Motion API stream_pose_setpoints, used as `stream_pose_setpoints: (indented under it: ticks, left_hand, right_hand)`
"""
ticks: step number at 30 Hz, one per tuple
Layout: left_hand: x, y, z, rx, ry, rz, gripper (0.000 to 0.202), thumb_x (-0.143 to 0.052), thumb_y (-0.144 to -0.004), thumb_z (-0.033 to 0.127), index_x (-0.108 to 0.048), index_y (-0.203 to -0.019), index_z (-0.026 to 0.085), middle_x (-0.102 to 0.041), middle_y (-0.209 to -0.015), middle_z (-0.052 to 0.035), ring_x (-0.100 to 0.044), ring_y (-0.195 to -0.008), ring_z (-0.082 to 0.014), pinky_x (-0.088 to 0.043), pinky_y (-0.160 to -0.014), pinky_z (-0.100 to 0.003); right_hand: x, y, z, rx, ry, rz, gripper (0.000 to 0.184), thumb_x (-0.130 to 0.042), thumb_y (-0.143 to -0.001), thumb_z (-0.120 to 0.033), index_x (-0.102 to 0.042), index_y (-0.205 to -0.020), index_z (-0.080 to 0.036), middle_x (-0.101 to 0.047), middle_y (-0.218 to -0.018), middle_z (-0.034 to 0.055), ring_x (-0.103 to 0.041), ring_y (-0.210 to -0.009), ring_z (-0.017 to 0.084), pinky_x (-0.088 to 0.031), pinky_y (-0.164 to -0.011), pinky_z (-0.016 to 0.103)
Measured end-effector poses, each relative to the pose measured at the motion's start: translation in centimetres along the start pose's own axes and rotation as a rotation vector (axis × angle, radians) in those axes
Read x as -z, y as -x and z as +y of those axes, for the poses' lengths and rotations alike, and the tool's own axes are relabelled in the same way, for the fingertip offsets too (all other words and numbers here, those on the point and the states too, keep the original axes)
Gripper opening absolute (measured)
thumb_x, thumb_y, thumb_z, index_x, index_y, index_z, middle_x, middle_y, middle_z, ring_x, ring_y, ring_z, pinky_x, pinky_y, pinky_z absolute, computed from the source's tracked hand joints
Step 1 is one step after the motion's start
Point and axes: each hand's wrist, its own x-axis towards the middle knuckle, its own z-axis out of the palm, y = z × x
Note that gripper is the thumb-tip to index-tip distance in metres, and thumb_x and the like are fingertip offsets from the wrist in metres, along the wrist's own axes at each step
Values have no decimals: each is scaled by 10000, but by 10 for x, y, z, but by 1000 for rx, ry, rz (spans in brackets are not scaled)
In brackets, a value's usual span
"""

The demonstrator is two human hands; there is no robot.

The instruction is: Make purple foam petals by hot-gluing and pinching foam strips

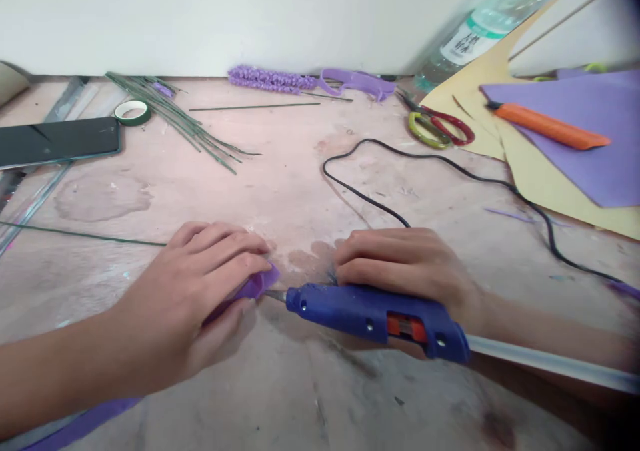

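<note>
My left hand (200,284) lies near the table's front, its fingers pressed together on a small purple strip (257,284) of ribbon or foam, which trails back under my forearm. My right hand (405,268) is wrapped round a blue hot glue gun (375,311), held level. The metal nozzle (275,296) of the glue gun touches the end of the purple strip. A white glue stick (550,363) sticks out of the gun's back. A thin green wire (80,236) runs left from under my left hand.
The gun's black cord (450,168) loops across the wooden table (280,191). At the back lie green wires (185,121), green tape (133,111), a phone (57,141), a purple lavender-like piece (273,79), scissors (440,128), an orange cutter (547,126) on purple and yellow sheets, and a bottle (480,31).
</note>
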Motion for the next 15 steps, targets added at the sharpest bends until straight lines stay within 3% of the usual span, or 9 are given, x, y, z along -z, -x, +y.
stream_pose_setpoints:
  ticks: [15]
  left_hand:
    - [2,0,-15,38,96,12,248,-704,-958,256,-651,-1199,281,-696,-1362,-9,-542,-1337,-269,-362,-1104,-460]
  right_hand:
    - [-2,-3,0,18,32,-20,434,-307,-1105,-548,-563,-989,-217,-637,-885,58,-584,-756,175,-389,-637,311]
